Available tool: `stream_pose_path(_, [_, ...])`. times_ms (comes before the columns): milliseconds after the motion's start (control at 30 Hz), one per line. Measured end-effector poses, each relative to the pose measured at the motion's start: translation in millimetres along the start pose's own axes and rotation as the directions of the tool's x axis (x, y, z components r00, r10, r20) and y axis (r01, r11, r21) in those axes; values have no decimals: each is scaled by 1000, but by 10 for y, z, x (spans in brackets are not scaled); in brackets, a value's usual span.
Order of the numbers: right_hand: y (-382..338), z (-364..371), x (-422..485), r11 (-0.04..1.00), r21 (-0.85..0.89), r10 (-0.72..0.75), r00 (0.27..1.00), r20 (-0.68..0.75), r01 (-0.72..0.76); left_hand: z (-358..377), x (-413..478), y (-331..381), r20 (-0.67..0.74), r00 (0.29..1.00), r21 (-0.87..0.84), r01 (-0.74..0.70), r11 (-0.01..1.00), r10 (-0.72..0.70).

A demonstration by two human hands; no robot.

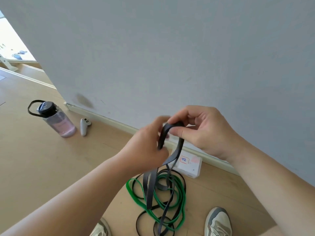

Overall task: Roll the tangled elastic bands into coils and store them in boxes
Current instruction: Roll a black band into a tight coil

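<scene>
I see the dark grey band held up mid-scene, its top looped between both hands; my right hand pinches the loop's top, left hand closed on the strand just below; tail drops into the green and black tangle on the floor; white box just beyond, at the wall; bottle and controller far left.

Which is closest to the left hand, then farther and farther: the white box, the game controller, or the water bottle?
From the left hand:
1. White box, just right of it, by the wall.
2. Game controller, off to the left on the floor.
3. Water bottle, farthest left.
</scene>
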State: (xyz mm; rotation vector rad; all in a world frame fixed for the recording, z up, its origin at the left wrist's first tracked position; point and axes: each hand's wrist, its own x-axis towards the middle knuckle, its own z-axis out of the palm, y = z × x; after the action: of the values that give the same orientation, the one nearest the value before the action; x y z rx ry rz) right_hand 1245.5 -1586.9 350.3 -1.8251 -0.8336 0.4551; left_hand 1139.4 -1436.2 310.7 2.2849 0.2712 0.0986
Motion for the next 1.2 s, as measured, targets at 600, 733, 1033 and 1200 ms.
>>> stream_pose_path(600, [401,-318,-148,920,216,274,930,246,-328,-261,-66,186,-161,974,-431,74,900,-157])
stream_pose_path(733, [289,-79,-102,964,229,109,987,121,-134,-89,-31,262,-221,971,-416,-5,910,-96])
stream_pose_path(1033, [126,-106,-130,991,124,44,999,-3,-43,48,-44,-89,84,993,15,86,996,-87])
stream_pose_path(1200, [174,-277,-109,986,152,96,976,-195,-66,67,-72,-233,194,952,160,206,965,-235])
